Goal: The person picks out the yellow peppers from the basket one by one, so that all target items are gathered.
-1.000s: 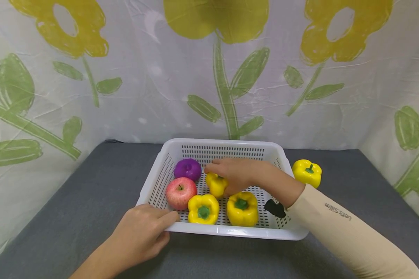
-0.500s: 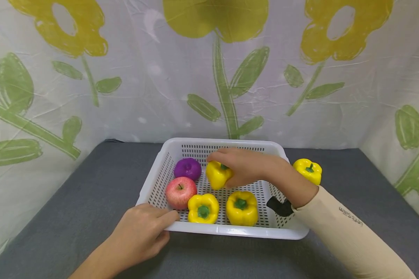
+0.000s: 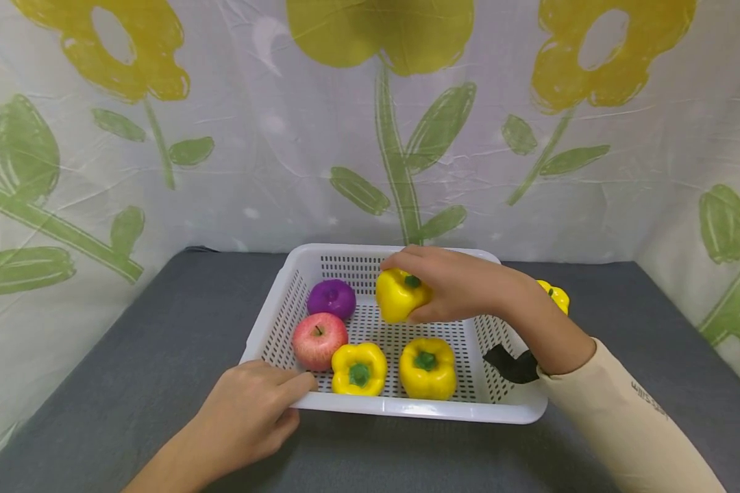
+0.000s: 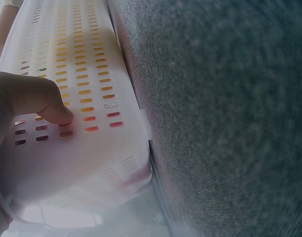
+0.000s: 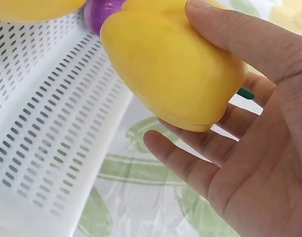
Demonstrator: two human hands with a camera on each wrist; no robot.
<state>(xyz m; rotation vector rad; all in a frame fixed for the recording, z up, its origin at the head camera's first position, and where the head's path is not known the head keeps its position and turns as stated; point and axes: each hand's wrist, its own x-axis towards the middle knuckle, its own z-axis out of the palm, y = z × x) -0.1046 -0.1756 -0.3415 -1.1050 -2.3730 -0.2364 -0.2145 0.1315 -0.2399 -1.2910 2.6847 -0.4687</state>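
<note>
My right hand (image 3: 456,282) grips a yellow bell pepper (image 3: 401,296) above the white basket (image 3: 401,407). In the right wrist view the thumb lies along one side of this pepper (image 5: 170,64), with fingers curled behind it and its green stem toward the palm. My left hand (image 3: 255,407) holds the basket's front left corner, its thumb pressed on the slotted outer wall (image 4: 86,74) in the left wrist view. Inside the basket sit a purple vegetable-like item (image 3: 331,299), a red apple (image 3: 319,341) and two more yellow bell peppers, one near the middle (image 3: 359,370) and one farther right (image 3: 427,370).
Another yellow bell pepper (image 3: 555,296) stands on the grey table (image 3: 179,329) right of the basket, partly hidden by the right forearm. A black strap (image 3: 510,364) hangs at the right wrist. Behind the table rises a flower-printed curtain (image 3: 253,150).
My right hand has lifted the yellow bell pepper up from the basket floor and moved it a little to the right. The left hand has stayed at the basket corner.
</note>
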